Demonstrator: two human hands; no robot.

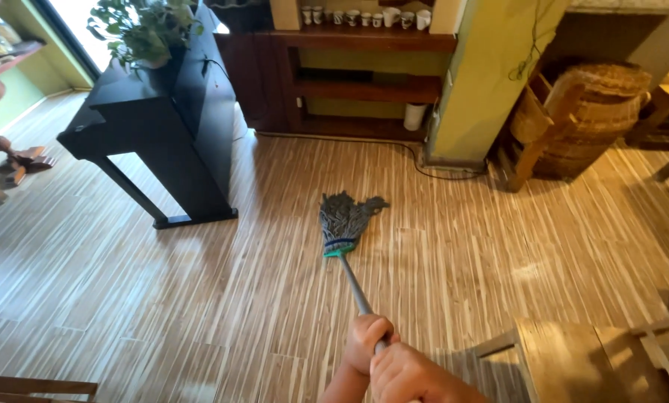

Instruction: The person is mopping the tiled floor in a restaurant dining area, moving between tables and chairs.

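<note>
Head view: we hold a mop point(347, 246) with both hands at the bottom edge of the frame. Our left hand point(366, 342) sits higher on the metal handle point(357, 291), grip closed fully around it. Our right hand point(409, 377) is just below and touching it, grip also wrapped tight on the handle. The handle slants up and left to a green collar; the grey string head point(346, 213) lies flat on the wood floor point(163, 298), strands fanned away from us. A black piano point(163, 127) stands near, to the left, with a plant point(144, 30) on top. A wicker basket point(588, 112) sits well apart, upper right.
</note>
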